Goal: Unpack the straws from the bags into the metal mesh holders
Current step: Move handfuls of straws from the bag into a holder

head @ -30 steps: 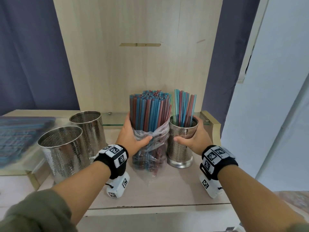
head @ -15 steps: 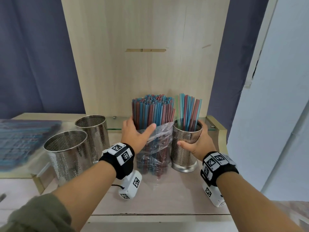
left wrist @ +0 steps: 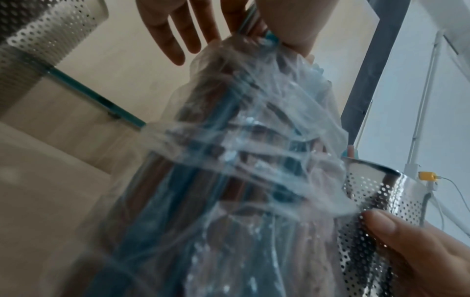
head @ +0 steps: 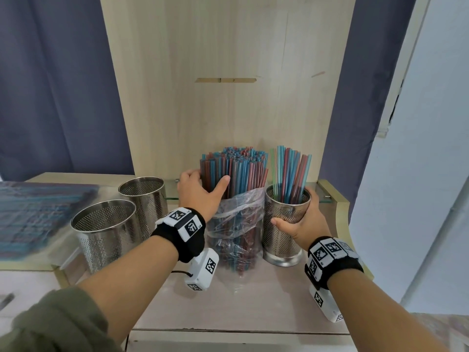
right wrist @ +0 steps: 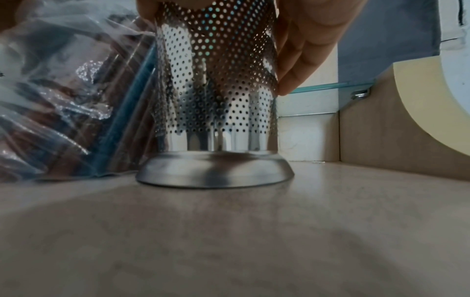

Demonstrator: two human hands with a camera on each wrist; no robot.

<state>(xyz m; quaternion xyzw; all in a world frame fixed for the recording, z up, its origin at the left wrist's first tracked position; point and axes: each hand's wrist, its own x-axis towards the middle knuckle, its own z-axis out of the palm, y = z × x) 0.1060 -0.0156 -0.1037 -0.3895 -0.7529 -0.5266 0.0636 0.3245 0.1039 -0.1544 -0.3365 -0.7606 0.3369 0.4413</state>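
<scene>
A thick bundle of blue and red straws (head: 238,168) stands upright in a crumpled clear plastic bag (head: 236,224) at the middle of the shelf. My left hand (head: 208,180) grips the bare straws just above the bag's mouth, thumb in front and fingers behind; in the left wrist view the bag (left wrist: 241,160) fills the frame. Right of it stands a metal mesh holder (head: 284,224) with a smaller bunch of straws (head: 289,171) in it. My right hand (head: 295,212) grips that holder's wall; its fingers (right wrist: 302,50) wrap the holder (right wrist: 216,90).
Two empty mesh holders (head: 142,196) (head: 106,229) stand to the left on the shelf. A wooden back panel (head: 228,97) rises right behind the straws. A raised side wall (head: 335,199) bounds the shelf on the right. Bare shelf surface (head: 253,301) lies in front.
My left hand has slid up from the bag's gathered neck to the bare straws above it. The right hand has stayed on the holder.
</scene>
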